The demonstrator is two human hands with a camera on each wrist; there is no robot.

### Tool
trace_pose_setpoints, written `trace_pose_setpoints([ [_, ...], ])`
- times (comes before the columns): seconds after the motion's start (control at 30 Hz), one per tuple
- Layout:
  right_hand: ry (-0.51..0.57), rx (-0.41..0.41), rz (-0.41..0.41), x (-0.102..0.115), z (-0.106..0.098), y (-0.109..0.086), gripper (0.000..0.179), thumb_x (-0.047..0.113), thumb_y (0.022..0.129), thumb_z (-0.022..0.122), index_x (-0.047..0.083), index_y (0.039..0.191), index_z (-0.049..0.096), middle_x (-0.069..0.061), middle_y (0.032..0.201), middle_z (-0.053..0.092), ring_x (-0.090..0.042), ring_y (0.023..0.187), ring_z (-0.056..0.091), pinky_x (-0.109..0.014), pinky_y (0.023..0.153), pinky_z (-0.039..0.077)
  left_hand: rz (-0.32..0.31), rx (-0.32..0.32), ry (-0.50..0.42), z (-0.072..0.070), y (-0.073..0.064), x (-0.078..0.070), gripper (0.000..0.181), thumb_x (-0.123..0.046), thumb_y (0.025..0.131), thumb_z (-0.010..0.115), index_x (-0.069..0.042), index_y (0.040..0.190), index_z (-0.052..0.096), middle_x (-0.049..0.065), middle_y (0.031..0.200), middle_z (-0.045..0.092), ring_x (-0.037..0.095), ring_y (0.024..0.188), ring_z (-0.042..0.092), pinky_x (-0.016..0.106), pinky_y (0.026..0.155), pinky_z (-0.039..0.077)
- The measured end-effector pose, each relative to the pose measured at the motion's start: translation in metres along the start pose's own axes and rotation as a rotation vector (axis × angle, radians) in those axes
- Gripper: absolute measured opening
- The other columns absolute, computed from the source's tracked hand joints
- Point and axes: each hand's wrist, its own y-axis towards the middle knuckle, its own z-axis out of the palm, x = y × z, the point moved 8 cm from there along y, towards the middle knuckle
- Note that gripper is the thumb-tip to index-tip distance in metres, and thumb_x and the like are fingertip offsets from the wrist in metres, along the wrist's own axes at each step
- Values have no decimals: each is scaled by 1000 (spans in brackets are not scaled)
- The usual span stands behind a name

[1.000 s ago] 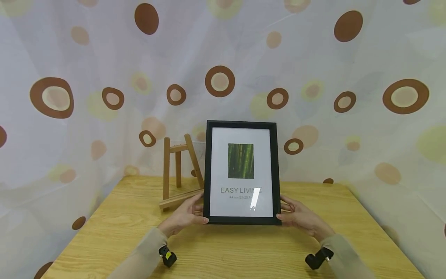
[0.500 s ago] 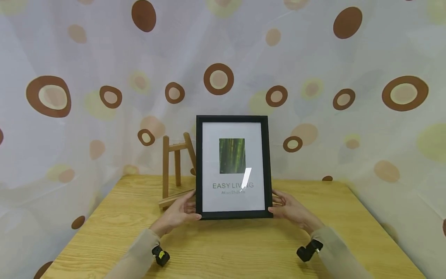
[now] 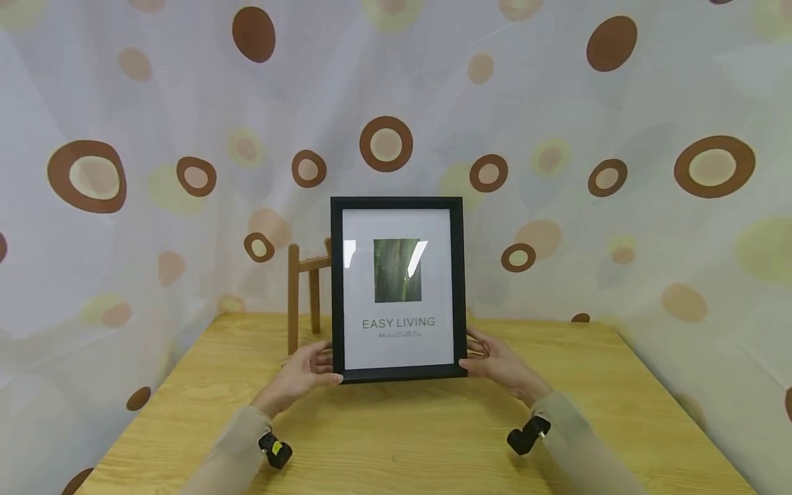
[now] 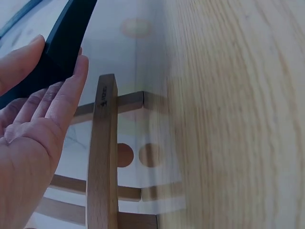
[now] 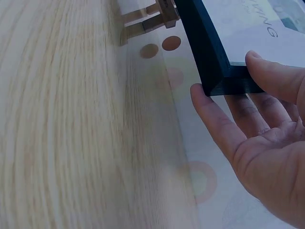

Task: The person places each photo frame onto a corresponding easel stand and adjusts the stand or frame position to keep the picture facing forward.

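Picture frame (image 3: 399, 289) in left hand (image 3: 301, 373) and right hand (image 3: 502, 367), above table (image 3: 396, 440)

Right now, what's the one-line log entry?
left hand: grips frame; right hand: grips frame; frame: held above table; easel: behind frame, partly hidden

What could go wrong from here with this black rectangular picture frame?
Held only near its lower corners by the left hand and right hand, the black frame might tip back. In the head view it hides much of the light-brown wooden easel, so an unseen bump could topple that.
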Motion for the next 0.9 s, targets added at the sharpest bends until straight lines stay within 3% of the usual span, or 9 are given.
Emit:
trace_pose_setpoints([
  [0.2, -11, -29, 9, 5, 5, 7, 84, 5, 93, 64, 2, 157, 10, -28, 158, 23, -46, 139, 35, -43, 100, 51, -27, -82, 50, -13, -4, 4, 83, -9, 85, 76, 8, 150, 27, 33, 143, 44, 45, 127, 50, 53, 104, 47],
  [0.37, -43, -46, 0, 14, 11, 14, 80, 5, 93, 64, -4, 155, 13, -28, 157, 23, -48, 140, 31, -43, 101, 50, -53, -109, 69, -22, -8, 2, 85, -13, 85, 76, 4, 151, 26, 33, 148, 38, 47, 131, 45, 56, 106, 43],
  [0.7, -65, -60, 12, 21, 19, 27, 80, 8, 95, 63, -1, 156, 11, -32, 154, 29, -45, 139, 35, -46, 104, 48, -30, -88, 47, -35, -12, -1, 87, -13, 87, 74, 9, 151, 20, 37, 147, 35, 49, 132, 44, 56, 108, 41],
  [0.9, -49, -63, 35, 24, 24, 32, 80, 7, 95, 63, 2, 157, 13, -34, 151, 31, -45, 137, 40, -44, 102, 50, -53, -93, 62, -41, -15, -1, 88, -14, 89, 73, 7, 153, 16, 37, 149, 31, 50, 133, 41, 57, 109, 40],
])
